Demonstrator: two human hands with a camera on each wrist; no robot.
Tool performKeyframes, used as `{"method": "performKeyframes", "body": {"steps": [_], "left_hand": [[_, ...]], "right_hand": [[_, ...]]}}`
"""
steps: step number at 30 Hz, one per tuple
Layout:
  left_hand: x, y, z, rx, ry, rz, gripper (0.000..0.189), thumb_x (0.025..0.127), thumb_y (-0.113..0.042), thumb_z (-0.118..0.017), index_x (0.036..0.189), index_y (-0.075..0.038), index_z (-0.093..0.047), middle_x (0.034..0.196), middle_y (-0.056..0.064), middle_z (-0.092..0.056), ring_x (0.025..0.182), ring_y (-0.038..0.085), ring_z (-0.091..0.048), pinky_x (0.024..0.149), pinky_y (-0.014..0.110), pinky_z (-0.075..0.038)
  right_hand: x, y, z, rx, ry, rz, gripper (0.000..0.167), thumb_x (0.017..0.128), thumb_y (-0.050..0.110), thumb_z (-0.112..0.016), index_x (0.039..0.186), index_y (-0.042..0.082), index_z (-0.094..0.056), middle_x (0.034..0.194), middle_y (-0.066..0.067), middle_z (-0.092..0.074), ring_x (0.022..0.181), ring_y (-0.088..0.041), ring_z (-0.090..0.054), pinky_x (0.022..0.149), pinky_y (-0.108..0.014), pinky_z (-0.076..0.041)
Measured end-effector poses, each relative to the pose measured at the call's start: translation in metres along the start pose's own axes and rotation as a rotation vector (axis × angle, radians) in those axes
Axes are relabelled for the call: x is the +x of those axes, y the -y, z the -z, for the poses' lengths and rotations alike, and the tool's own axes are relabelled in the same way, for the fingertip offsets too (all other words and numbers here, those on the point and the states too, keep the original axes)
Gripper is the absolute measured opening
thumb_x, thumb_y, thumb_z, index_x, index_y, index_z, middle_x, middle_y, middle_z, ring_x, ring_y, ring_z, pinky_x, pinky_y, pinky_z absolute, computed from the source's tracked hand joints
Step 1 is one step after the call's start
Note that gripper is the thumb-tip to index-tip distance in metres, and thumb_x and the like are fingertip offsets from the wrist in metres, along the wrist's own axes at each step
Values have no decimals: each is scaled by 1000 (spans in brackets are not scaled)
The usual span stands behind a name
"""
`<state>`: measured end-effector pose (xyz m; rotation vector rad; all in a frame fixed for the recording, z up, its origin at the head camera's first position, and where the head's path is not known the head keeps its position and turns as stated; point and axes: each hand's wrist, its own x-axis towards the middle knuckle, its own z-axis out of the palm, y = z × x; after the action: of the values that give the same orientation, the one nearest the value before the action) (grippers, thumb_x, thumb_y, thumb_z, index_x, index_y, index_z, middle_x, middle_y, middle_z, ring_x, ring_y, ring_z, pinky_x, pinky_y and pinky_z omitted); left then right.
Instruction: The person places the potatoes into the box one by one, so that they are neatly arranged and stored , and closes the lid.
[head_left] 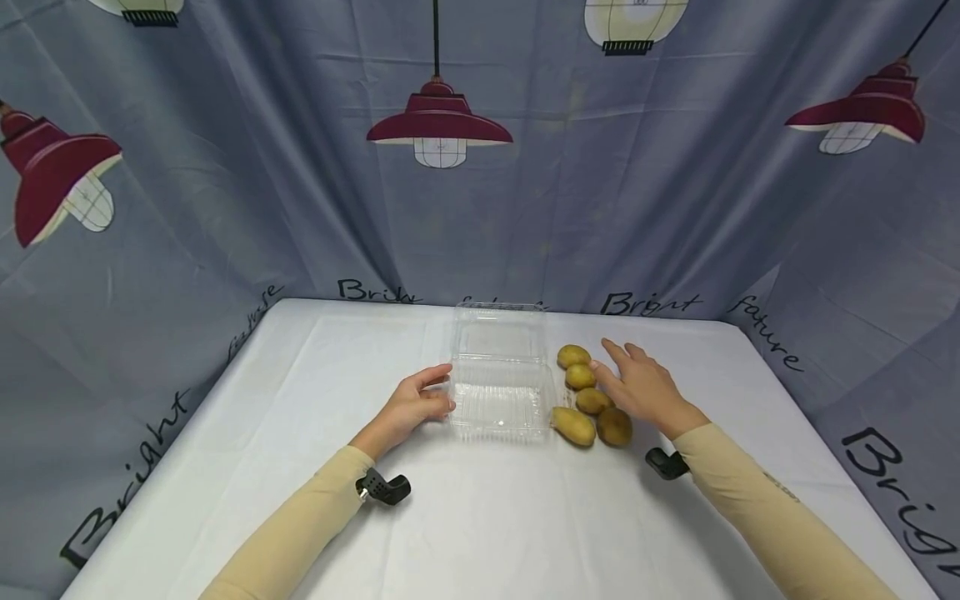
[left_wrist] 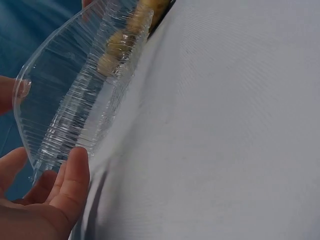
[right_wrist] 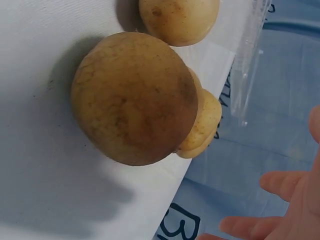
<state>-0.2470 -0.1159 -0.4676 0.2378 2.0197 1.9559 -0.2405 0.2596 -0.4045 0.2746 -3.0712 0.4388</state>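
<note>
A clear plastic clamshell box [head_left: 498, 404] lies opened out on the white table, its lid [head_left: 498, 337] folded back toward the curtain. My left hand [head_left: 415, 404] is at the box's left edge, fingers loosely extended and fingertips touching the rim. In the left wrist view, the ribbed box wall [left_wrist: 75, 110] rises beside the fingers. Several potatoes sit right of the box: a long yellow potato [head_left: 573, 426], a rounder brown potato [head_left: 615, 426], and smaller ones [head_left: 573, 357] behind. My right hand [head_left: 647, 387] hovers by their right side with fingers spread, holding nothing.
White cloth covers the table [head_left: 480, 525]. Behind and at both sides hangs a blue-grey curtain [head_left: 480, 233] printed with red lamps and lettering. A black wrist camera [head_left: 384, 486] is strapped at the left sleeve, another camera [head_left: 666, 463] at the right.
</note>
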Motion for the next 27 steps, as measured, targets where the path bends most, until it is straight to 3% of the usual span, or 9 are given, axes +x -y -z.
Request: {"method": "performKeyframes", "body": {"steps": [8, 20, 27], "left_hand": [[-1, 7, -2, -48, 6, -22, 81, 82, 7, -64, 157, 0, -35, 154, 28, -36, 92, 9, -61, 70, 17, -56], [-3, 14, 0, -77, 40, -77, 84, 84, 8, -64, 159, 2, -28, 154, 29, -33, 119, 25, -51, 78, 16, -56], [-5, 19, 0, -35, 34, -99, 86, 81, 7, -64, 160, -2, -29, 155, 28, -35, 123, 29, -50, 82, 14, -54]], "right_hand": [[-4, -7, 2, 15, 25, -42, 76, 107, 55, -27, 159, 0, -30, 155, -42, -30, 140, -64, -32, 108, -77, -34], [-8, -15, 3, 24, 34, -65, 77, 107, 56, -25, 159, 0, -28, 155, -43, -28, 141, -63, -30, 109, -77, -33], [-12, -21, 5, 31, 48, -92, 77, 107, 56, -25, 160, 1, -27, 156, -44, -26, 139, -65, -31, 108, -76, -33]]}}
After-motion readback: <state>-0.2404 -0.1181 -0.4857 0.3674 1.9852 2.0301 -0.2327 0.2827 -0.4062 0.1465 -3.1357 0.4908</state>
